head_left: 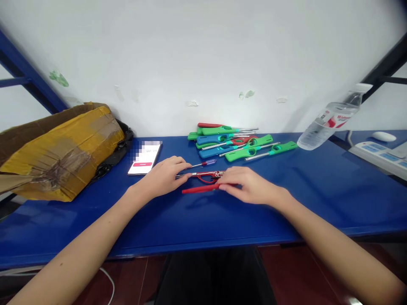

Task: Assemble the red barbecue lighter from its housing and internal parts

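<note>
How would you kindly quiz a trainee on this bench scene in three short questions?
1. True or false: the water bottle stands right of the lighter pile.
2. Which colour is the casing piece at the thumb of the right hand? A green, B red, C blue.
3. Fill the gap: the phone lies between the taped box and the person's ___.
Key: 1 true; 2 B; 3 left hand.

A red stick lighter lies sideways, its insides showing, with thin white wire and a silver rod pointing left. Its long red cover is just nearer. Just farther, a small screwdriver has its purple-and-red handle to the right.
</note>
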Available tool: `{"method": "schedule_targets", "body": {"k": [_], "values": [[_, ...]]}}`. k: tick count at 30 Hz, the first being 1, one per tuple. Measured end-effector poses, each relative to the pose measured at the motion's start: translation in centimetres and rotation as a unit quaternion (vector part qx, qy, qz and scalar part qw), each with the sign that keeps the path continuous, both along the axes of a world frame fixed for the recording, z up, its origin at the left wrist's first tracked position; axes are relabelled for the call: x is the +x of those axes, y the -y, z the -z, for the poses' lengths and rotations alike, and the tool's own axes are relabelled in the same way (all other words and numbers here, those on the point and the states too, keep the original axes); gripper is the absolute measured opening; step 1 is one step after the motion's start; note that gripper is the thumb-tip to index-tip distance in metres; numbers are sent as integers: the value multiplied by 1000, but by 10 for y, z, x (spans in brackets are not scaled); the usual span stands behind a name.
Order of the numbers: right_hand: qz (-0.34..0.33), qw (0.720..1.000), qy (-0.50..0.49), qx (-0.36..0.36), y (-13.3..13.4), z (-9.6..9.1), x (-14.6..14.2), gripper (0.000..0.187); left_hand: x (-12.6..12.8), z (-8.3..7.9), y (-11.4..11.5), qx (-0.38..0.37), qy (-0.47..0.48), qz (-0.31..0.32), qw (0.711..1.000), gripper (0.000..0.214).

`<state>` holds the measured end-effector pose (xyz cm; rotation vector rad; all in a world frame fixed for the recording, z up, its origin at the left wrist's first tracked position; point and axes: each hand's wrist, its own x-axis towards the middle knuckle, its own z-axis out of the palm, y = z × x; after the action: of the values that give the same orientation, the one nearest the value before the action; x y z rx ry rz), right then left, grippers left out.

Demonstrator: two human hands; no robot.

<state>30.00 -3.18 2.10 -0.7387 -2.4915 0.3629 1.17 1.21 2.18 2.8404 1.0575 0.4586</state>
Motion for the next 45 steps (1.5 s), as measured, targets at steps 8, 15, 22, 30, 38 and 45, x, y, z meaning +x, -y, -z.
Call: {"method": "schedule_targets", "body": {"k": [8,15,22,30,38,45], "values": [[-40,998,-46,13,-2,-1,5,16,2,5,0,6,8,-16,1000,34],[11,998,-59,-11,-5,0,7,19,3,7,-2,24,18,-25,999,34],[255,886,-356,-153,-23,-7,23,24,3,8,-2,25,21,-13,999,35],[229,745,-443,-444,-34,-1,27,30,5,12,-1,14,17,0,1000,33],[102,987,-97,-81,-12,3,11,38,-4,5,-8,40,25,-26,999,35],[-5,999,25,20,-1,10,-6,36,-28,-21,-16,127,120,-162,971,33]]}}
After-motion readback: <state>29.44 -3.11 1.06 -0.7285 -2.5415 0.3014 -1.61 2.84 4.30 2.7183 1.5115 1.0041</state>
